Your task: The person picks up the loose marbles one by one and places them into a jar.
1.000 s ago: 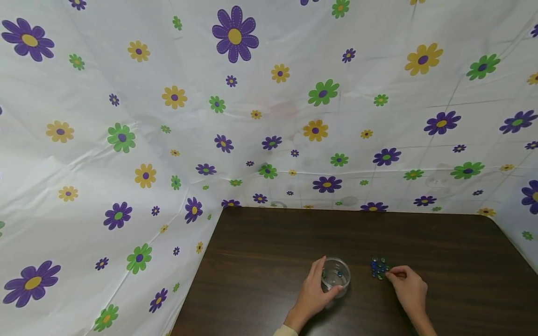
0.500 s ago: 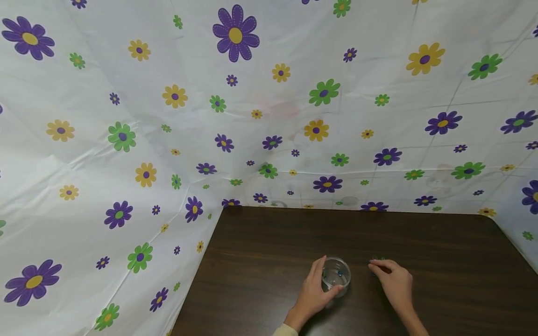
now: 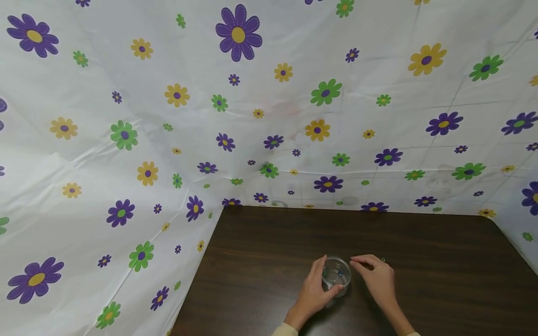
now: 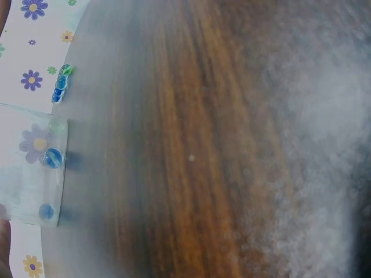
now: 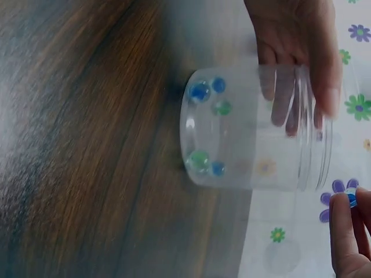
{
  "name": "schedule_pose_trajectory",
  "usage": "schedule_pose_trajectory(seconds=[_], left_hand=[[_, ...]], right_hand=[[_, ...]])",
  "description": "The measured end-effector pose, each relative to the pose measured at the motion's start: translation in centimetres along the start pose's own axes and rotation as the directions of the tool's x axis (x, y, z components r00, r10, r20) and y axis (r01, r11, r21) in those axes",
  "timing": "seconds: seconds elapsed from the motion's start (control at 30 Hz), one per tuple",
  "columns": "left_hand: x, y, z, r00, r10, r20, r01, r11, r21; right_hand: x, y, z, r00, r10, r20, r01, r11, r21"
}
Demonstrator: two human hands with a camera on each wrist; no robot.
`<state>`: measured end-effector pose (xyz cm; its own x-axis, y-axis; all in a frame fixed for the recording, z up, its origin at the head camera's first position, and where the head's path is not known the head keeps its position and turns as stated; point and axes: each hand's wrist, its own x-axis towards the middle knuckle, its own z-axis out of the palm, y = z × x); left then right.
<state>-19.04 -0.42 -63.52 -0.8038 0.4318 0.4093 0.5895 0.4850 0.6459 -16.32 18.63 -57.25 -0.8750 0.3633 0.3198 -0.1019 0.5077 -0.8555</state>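
My left hand (image 3: 312, 293) grips a clear plastic jar (image 3: 342, 290) that stands upright on the table, thumb and fingers around its upper part. Several blue and green glass marbles lie on the jar's bottom, among them a blue marble (image 5: 200, 91) and a green marble (image 5: 199, 160). Just right of the jar's rim, my right hand (image 3: 380, 282) pinches a blue marble (image 5: 352, 198) between thumb and fingertips. A small group of loose marbles (image 4: 61, 84) sits on the table beyond the jar; in the head view my right hand hides most of it.
The dark wood-grain table (image 3: 269, 242) carries the jar and loose marbles. A white sheet (image 3: 252, 121) printed with purple, green and yellow flowers hangs behind the table and along its left side.
My right hand has moved left from the loose marbles to beside the jar's rim, with a marble in its fingertips. My left hand keeps its hold on the jar.
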Motion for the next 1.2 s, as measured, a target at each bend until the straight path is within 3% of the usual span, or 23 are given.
schedule_pose_trajectory(seconds=[0.43,1.2], left_hand=[[-0.1,0.1,-0.1,1.0,-0.014,0.019,0.014,1.0,-0.024],[-0.1,0.3,-0.2,0.999,-0.029,0.021,0.029,0.999,-0.019]], right_hand=[[-0.8,-0.8,1.9,0.996,0.009,0.091,-0.013,0.999,0.047],[-1.4,-0.5,2.9,0.991,-0.125,0.051,0.122,0.99,0.069]])
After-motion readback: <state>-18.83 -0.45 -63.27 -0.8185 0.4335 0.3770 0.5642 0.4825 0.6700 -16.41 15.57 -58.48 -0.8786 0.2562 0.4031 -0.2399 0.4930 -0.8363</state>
